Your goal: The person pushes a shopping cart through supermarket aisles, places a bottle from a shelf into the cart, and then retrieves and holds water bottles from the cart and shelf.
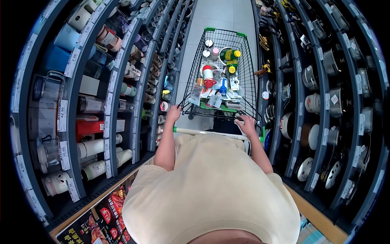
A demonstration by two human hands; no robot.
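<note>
A black wire shopping cart (196, 110) with green corners stands in front of me. My left hand (174, 113) is closed on the left side of its near rim. At the right of the same rim, my right hand (246, 125) rests with its fingers spread over the wire. Inside the cart lie a red and white bottle (208, 75), a blue and white bottle (223, 86), green bottles with yellow caps (230, 55), a pink-topped container (215, 51) and several flat packages. The handlebar (195, 131) runs close to my body, behind both hands.
Shelves of cups, bottles and jugs (91, 147) line the left side. On the right, shelves hold pots and pans (313, 103). A tiled aisle floor (219, 15) runs ahead between them. Printed food packaging (106, 213) is at the lower left.
</note>
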